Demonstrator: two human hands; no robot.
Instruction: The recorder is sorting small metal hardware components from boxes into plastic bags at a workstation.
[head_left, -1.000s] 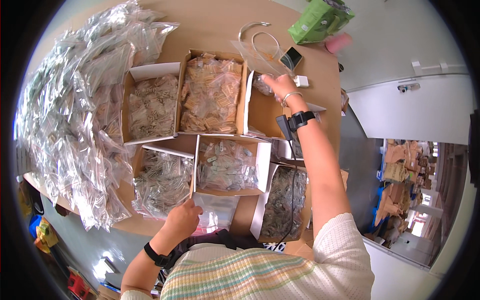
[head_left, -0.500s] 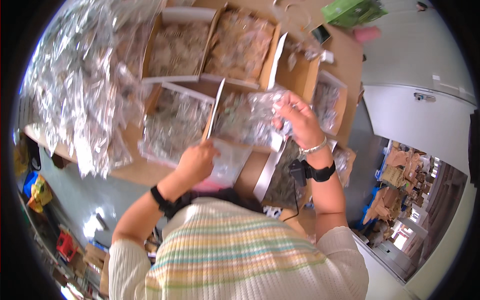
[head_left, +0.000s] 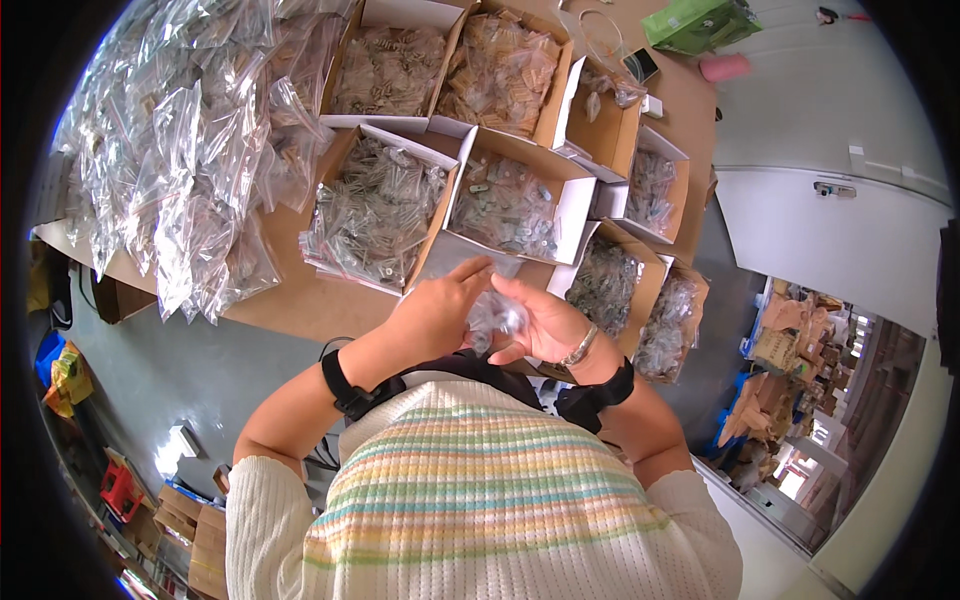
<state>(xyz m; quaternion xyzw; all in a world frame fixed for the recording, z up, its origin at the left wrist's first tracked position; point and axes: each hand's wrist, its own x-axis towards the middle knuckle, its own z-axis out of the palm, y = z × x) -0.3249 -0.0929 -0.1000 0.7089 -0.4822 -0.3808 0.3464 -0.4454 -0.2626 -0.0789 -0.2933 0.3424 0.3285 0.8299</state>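
In front of my chest my two hands meet over a small crumpled clear plastic bag [head_left: 497, 318]. My right hand [head_left: 552, 325] cups it, with the thumb on the near side. From the left, my left hand [head_left: 432, 312] closes on the bag with fingers pressed together; its thumb is hidden. What the bag holds is too blurred to tell. Just beyond my hands stands a white-edged box of small clear bags [head_left: 505, 207]. To its left, another box [head_left: 375, 212] is heaped with clear bags of metallic-looking parts.
A large pile of clear zip bags [head_left: 180, 170] covers the table's left side. More open boxes stand around: one with tan parts [head_left: 500, 75], one with greyish parts [head_left: 390, 70], several at right [head_left: 605, 285]. A phone [head_left: 640, 66] and green bag [head_left: 700, 25] lie far right.
My right hand has come from above the middle box back toward my chest, bringing a small clear bag. My left hand has moved right to meet it, leaving the box edge.
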